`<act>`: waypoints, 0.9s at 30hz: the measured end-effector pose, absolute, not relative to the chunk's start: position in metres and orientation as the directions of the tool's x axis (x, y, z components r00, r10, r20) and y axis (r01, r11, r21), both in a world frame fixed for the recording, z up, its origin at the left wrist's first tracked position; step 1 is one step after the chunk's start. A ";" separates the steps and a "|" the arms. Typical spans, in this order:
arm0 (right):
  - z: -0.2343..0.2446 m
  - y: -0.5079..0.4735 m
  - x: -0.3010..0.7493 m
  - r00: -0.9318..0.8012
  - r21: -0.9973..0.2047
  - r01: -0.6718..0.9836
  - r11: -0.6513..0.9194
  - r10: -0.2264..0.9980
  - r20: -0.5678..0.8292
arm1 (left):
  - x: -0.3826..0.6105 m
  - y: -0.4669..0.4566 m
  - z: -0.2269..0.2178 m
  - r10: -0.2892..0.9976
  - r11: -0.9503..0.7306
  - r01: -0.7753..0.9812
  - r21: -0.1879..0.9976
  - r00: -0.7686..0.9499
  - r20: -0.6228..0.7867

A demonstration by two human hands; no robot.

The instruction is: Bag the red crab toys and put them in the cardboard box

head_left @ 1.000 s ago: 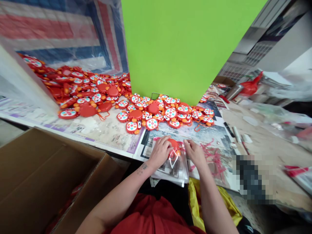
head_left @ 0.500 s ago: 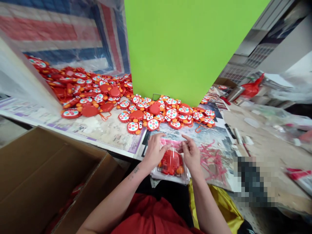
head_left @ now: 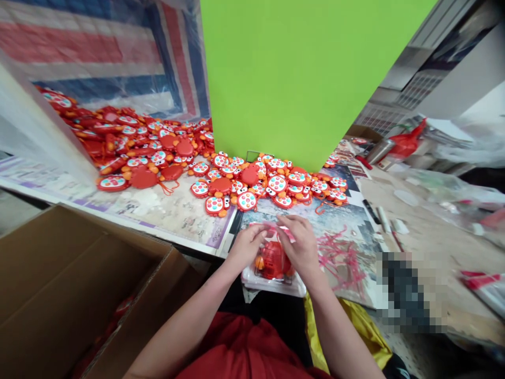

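Observation:
My left hand [head_left: 248,247] and my right hand [head_left: 298,245] meet over the pink-edged mouth of a clear plastic bag [head_left: 273,230], pinching its top between their fingers. Inside the bag lies a red and orange crab-shaped toy [head_left: 273,261], partly hidden behind my hands. The bag rests on a pale stack of flat plastic [head_left: 272,285] at the table's front edge. Just beyond my fingers, a large heap of similar crab toys with dotted faces [head_left: 246,201] spreads across the poster-covered table [head_left: 185,218].
An open cardboard box [head_left: 79,295] stands at lower left. Tangled pink cords [head_left: 343,258] lie to the right of my hands. A green board [head_left: 295,79] rises behind the toys, with a striped tarp [head_left: 87,52] to its left. Yellow plastic [head_left: 355,326] hangs below the table.
The toy has slid lower into the bag since the earliest frame. My hands have drawn closer together and now hold the bag's pink-edged mouth above it.

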State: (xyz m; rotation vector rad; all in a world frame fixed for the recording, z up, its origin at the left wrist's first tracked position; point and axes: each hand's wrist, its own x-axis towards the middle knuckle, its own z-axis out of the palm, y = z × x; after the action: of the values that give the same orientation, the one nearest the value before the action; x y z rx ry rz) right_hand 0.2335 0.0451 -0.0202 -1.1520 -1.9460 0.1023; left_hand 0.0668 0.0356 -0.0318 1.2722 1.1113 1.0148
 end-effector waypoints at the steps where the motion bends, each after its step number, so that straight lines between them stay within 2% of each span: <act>1: -0.018 0.046 0.230 -0.279 -0.401 0.685 0.608 0.728 0.626 | 0.067 0.035 -0.031 0.982 -0.015 0.083 0.996 0.187 -0.001; 5: -0.015 0.048 0.218 -0.434 -0.182 0.697 0.694 0.610 0.663 | 0.066 0.033 -0.028 0.972 -0.208 0.359 0.910 0.176 0.153; 8: -0.015 0.051 0.214 -0.456 -0.130 0.705 0.697 0.586 0.670 | 0.066 0.031 -0.027 0.965 -0.243 0.456 0.856 0.201 0.167; 10: -0.018 0.059 0.216 -0.399 -0.211 0.719 0.663 0.641 0.656 | 0.066 0.032 -0.028 0.959 -0.261 0.468 0.844 0.226 0.171; 14: -0.036 0.095 0.249 -0.184 -0.469 0.706 0.530 0.778 0.601 | 0.063 0.036 -0.032 0.952 -0.265 0.388 0.883 0.249 0.177; 17: -0.060 0.126 0.302 0.036 -0.558 0.779 0.286 0.868 0.496 | 0.057 0.039 -0.038 0.974 -0.170 0.353 0.920 0.201 0.103; 20: -0.083 0.140 0.362 0.283 -0.474 0.877 -0.083 0.885 0.370 | 0.050 0.042 -0.047 0.988 -0.056 0.333 0.941 0.152 0.005; 22: -0.091 0.138 0.394 0.321 -0.338 0.915 -0.221 0.905 0.279 | 0.048 0.044 -0.053 0.989 0.011 0.278 0.961 0.141 -0.052; 24: -0.089 0.131 0.414 0.274 -0.239 0.948 -0.210 0.921 0.277 | 0.047 0.046 -0.059 0.986 0.044 0.213 0.976 0.148 -0.077; 25: -0.085 0.126 0.418 0.245 -0.217 0.959 -0.181 0.915 0.320 | 0.047 0.046 -0.061 0.985 0.046 0.193 0.980 0.157 -0.077; 27: -0.073 0.115 0.413 0.210 -0.247 0.963 -0.108 0.875 0.436 | 0.047 0.047 -0.062 0.981 0.048 0.166 0.985 0.178 -0.077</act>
State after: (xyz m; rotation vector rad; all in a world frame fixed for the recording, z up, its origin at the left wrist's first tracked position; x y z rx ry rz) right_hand 0.4134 0.1148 -0.0734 -2.0187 -1.6994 -0.2474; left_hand 0.0473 0.0473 -0.0618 1.3605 1.2144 0.9447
